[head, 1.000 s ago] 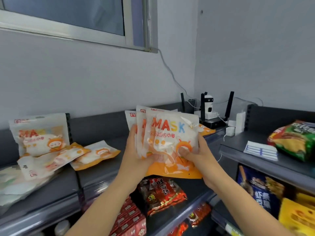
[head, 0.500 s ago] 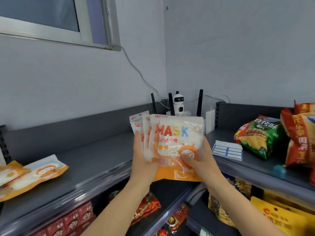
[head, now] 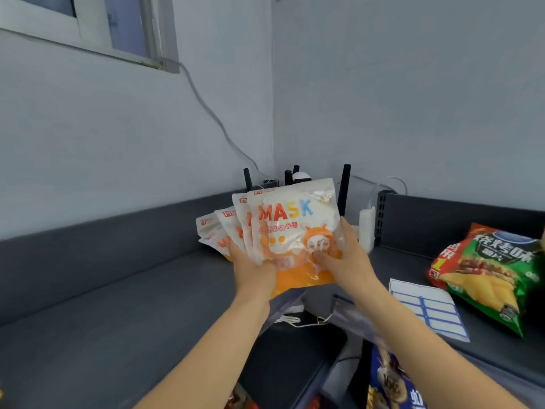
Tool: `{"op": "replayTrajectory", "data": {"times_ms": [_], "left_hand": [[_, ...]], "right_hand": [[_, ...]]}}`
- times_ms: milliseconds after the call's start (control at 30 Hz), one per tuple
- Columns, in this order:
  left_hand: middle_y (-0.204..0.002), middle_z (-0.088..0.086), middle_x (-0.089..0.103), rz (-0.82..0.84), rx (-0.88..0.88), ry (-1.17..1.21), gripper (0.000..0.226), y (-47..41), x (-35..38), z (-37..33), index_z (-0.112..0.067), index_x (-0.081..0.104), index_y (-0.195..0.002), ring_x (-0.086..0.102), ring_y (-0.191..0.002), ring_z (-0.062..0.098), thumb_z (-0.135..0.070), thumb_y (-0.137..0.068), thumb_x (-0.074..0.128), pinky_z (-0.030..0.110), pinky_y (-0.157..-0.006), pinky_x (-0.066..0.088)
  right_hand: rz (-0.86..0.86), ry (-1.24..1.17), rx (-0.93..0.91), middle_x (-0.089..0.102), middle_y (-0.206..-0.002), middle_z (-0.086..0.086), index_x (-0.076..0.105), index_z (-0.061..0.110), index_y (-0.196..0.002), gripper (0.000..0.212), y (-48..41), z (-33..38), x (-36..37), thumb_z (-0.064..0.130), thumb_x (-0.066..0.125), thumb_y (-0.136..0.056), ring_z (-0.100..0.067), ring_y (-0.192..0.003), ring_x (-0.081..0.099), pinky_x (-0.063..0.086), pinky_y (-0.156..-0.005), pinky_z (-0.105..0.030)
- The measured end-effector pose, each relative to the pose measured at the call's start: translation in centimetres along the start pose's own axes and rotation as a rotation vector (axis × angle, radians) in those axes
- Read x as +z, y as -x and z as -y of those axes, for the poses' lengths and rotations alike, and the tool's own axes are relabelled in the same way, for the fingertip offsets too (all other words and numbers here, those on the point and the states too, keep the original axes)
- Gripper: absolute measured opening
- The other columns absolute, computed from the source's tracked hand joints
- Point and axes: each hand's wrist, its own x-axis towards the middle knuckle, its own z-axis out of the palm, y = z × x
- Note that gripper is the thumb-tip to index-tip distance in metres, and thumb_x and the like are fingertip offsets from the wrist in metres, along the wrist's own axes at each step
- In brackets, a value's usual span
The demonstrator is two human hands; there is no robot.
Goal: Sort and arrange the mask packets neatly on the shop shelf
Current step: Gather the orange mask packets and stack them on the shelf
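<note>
Grey-painted walls [head: 383, 84] are met in a corner, with a window frame [head: 88, 28] at the upper left and a thin cable [head: 212, 116] led down from it toward the corner. Below, a dark grey shelf [head: 103, 320] is spread along the left wall, and a second shelf [head: 413, 261] is set along the right wall. On the second shelf a green and red crisp bag [head: 486, 276] is laid at the far right, and a white, blue-edged sheet of labels [head: 427, 314] is laid flat just beside it. A fan of mask packets [head: 292, 228] is held upright over the corner where the two shelves meet, clear of both surfaces. The front packet, white above and orange below, is printed with the word MASK, and at least three more are staggered behind it to the left. The fan is gripped low on its left side by the left hand [head: 253, 270], whose fingertips are hidden by the packets. The lower right of the front packet is pinched by the right hand [head: 348, 261], the thumb pressed on the cartoon face and the fingers wrapped behind the edge. Behind the packets, black antennas [head: 343, 187] are stood in the corner, and a small white plug block [head: 367, 228] is seen beside the second shelf's end panel
</note>
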Motion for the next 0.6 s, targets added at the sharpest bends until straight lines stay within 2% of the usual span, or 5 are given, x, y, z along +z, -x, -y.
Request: {"op": "replayTrajectory", "data": {"times_ms": [133, 233, 333, 467, 600], "left_hand": [[-0.128, -0.008, 0.051, -0.082, -0.112, 0.026, 0.093, -2.6, 1.2, 1.9, -0.037, 0.013, -0.146, 0.052, -0.105, 0.013, 0.013, -0.081, 0.057, 0.035, -0.091, 0.049], [-0.135, 0.001, 0.044, -0.201, -0.191, 0.006, 0.093, -3.9, 1.6, 3.0, -0.031, 0.015, -0.147, 0.051, -0.110, 0.019, 0.015, -0.079, 0.058, 0.037, -0.092, 0.049], [-0.138, 0.005, 0.040, -0.312, -0.311, 0.016, 0.088, -5.0, 1.6, 3.7, -0.027, 0.017, -0.146, 0.052, -0.110, 0.023, 0.017, -0.079, 0.056, 0.033, -0.084, 0.048], [-0.133, 0.008, 0.046, -0.365, -0.341, 0.005, 0.086, -6.5, 1.7, 3.7, -0.026, 0.020, -0.146, 0.057, -0.109, 0.026, 0.015, -0.080, 0.057, 0.034, -0.078, 0.053], [-0.140, 0.012, 0.037, -0.376, -0.421, -0.144, 0.087, -7.4, 1.6, 3.9, -0.020, 0.012, -0.148, 0.048, -0.120, 0.033, 0.007, -0.081, 0.061, 0.044, -0.095, 0.048]], "right_hand": [[0.048, 0.211, 0.035, 0.057, -0.105, 0.017, 0.029, 0.033, -0.141, 0.074, -4.0, -1.3, 1.4, 0.021, 0.069, -0.080, -0.012, -0.101, 0.057, 0.047, -0.077, -0.026], [0.115, 0.395, 0.138, 0.048, -0.132, -0.010, 0.024, 0.024, -0.144, 0.078, -5.8, -2.6, 3.0, 0.027, 0.068, -0.079, -0.030, -0.118, 0.049, 0.044, -0.095, -0.040], [0.264, 0.450, 0.181, 0.043, -0.137, -0.013, 0.027, 0.026, -0.142, 0.069, -6.8, -4.0, 4.8, 0.036, 0.061, -0.083, -0.032, -0.119, 0.048, 0.042, -0.100, -0.045], [0.364, 0.534, 0.240, 0.035, -0.142, -0.014, 0.020, 0.024, -0.147, 0.079, -8.1, -5.0, 6.5, 0.052, 0.057, -0.083, -0.036, -0.125, 0.042, 0.039, -0.103, -0.047], [0.456, 0.561, 0.262, 0.030, -0.148, -0.011, 0.012, 0.026, -0.148, 0.086, -9.2, -5.9, 7.4, 0.061, 0.053, -0.081, -0.036, -0.131, 0.035, 0.035, -0.106, -0.049]]}}
